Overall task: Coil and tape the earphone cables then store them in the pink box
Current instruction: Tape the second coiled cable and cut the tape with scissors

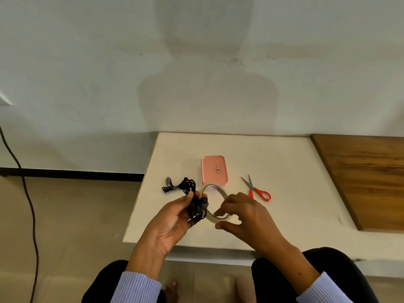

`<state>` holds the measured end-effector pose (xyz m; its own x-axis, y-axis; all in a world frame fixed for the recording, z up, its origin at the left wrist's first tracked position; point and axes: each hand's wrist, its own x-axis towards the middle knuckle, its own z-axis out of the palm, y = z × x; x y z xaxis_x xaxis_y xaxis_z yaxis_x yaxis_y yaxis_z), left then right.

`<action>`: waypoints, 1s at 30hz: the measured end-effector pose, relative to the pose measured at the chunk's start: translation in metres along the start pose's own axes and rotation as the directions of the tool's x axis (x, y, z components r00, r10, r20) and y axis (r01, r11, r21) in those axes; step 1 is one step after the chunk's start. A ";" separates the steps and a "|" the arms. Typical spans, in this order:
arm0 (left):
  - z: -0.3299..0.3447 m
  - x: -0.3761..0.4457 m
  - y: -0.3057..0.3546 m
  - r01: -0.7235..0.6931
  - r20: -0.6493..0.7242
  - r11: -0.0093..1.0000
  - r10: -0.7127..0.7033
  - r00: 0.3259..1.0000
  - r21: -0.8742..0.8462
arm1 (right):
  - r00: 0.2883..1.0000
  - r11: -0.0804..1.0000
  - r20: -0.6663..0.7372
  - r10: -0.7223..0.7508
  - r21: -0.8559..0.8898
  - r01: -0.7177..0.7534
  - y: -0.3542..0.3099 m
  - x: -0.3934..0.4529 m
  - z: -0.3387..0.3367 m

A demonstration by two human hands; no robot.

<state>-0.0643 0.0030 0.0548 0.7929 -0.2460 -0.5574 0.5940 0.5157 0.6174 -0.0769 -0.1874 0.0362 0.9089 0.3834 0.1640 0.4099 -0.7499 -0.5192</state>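
My left hand (175, 217) holds a coiled black earphone cable (197, 209) above the near part of the white table (284, 171). It also steadies the clear tape roll (213, 194) with its fingertips. My right hand (242, 217) pinches the near rim of that roll. A second black earphone cable (179, 185) lies loose on the table, left of the roll. The pink box (214, 170) sits closed behind the tape roll.
Red-handled scissors (256, 189) lie right of the pink box. A wooden board (367, 178) covers the table's right side. A black cord (28, 204) runs down the floor at left. My knees are below the table's near edge.
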 end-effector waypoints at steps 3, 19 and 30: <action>-0.004 0.000 0.004 -0.018 0.013 0.998 0.019 1.000 -0.059 | 0.999 0.999 -0.007 0.035 0.010 -0.035 0.010 0.002 -0.009; 0.006 -0.003 -0.004 -0.145 0.135 0.946 0.109 0.985 0.291 | 0.869 0.828 -0.115 0.482 0.383 -0.409 0.012 0.029 -0.005; 0.007 0.002 -0.009 -0.137 0.117 0.784 0.082 0.990 0.606 | 0.839 0.746 -0.067 0.540 0.499 -0.441 0.010 0.040 -0.010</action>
<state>-0.0672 -0.0080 0.0526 0.8496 -0.2971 -0.4359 0.4391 -0.0597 0.8965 -0.0352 -0.1851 0.0458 0.9890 -0.1197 -0.0869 -0.1328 -0.4591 -0.8784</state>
